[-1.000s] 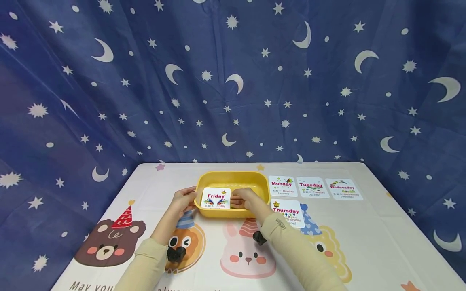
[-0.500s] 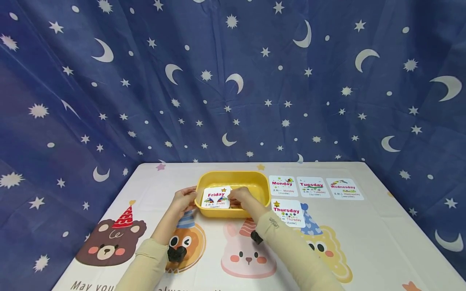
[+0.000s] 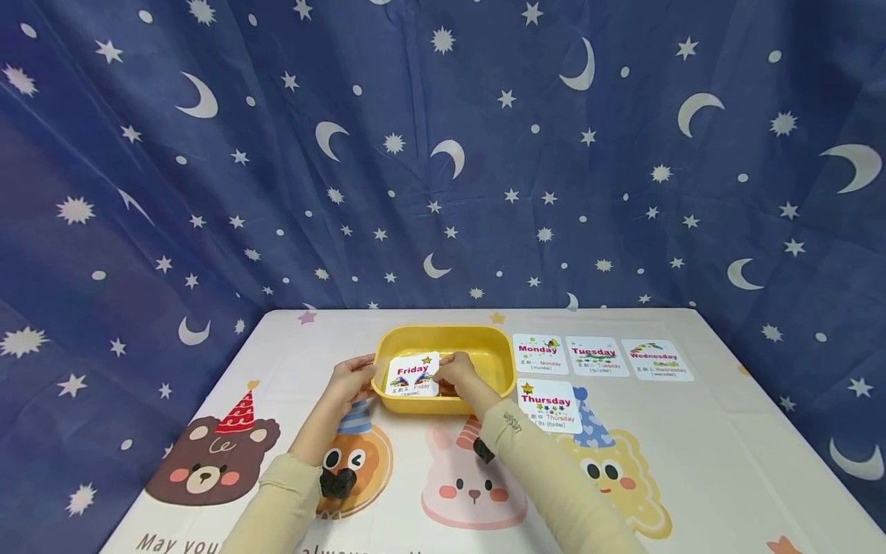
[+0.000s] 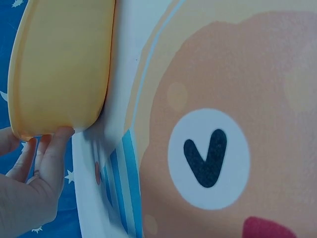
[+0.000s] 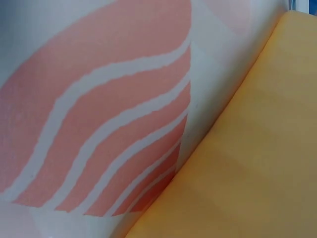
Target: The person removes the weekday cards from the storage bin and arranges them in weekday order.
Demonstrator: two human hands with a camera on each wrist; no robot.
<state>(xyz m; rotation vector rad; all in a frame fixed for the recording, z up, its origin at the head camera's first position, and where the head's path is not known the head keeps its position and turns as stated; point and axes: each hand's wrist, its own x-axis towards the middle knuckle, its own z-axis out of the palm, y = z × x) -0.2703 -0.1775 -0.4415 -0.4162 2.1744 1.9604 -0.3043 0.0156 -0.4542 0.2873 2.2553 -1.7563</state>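
Observation:
A yellow plastic basket (image 3: pixel 443 405) stands on the table in the head view. My left hand (image 3: pixel 351 378) grips its left end; in the left wrist view, the thumb and fingers (image 4: pixel 53 158) pinch the rim. Inside the basket, my right hand (image 3: pixel 458 372) pinches the right edge of the white "Friday" card (image 3: pixel 413 375), which is slightly tilted. Part of the basket's inside is hidden behind the card and hand. The right wrist view shows only the basket's outer wall (image 5: pixel 252 144) and the tablecloth, not the hand.
Right of the basket lie cards reading "Monday" (image 3: pixel 539 355), "Tuesday" (image 3: pixel 597 357) and "Wednesday" (image 3: pixel 657 360) in a row. A "Thursday" card (image 3: pixel 550 406) lies below "Monday", near my right forearm. A blue star-and-moon curtain (image 3: pixel 443 154) hangs behind the table.
The right hand has shifted slightly left and up onto the "Friday" card's edge. The card has turned a little, its right side higher. The left hand and basket stay put.

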